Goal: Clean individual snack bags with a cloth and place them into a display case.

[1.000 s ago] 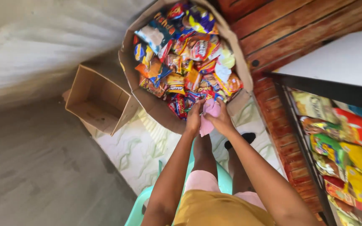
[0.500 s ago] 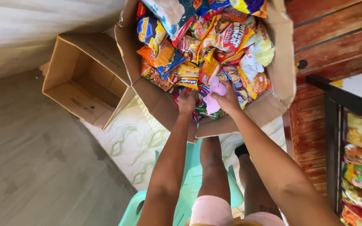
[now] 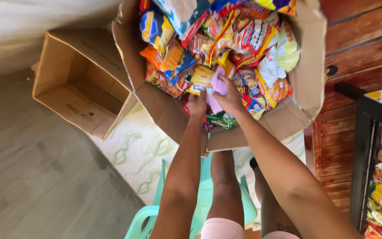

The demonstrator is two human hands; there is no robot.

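At the far left a bare grey floor (image 3: 32, 177) runs under an empty cardboard box (image 3: 78, 82), which lies open and touches the bigger box beside it. That big box (image 3: 308, 66) is heaped with bright snack packets (image 3: 226, 35), orange, yellow, red and blue, piled above its flaps. Under both boxes lies a pale mat with green swirls (image 3: 133, 150).

Both arms reach up from the bottom edge into the near side of the heap. The left hand (image 3: 197, 104) rests on the packets just beside a yellow one, knuckles up; its grip is curled, but I cannot tell whether it holds anything. The right hand (image 3: 229, 98) is just beside it, its grip closed around a pink cloth (image 3: 217, 88), which sits on top of the packets at the near middle of the big box. A green packet (image 3: 221, 121) lies just below the two hands.

Below, bare legs stand against a mint plastic chair (image 3: 155, 217). To the right are red-brown wooden boards (image 3: 359, 44), then a dark shelf (image 3: 360, 177) with more packets.
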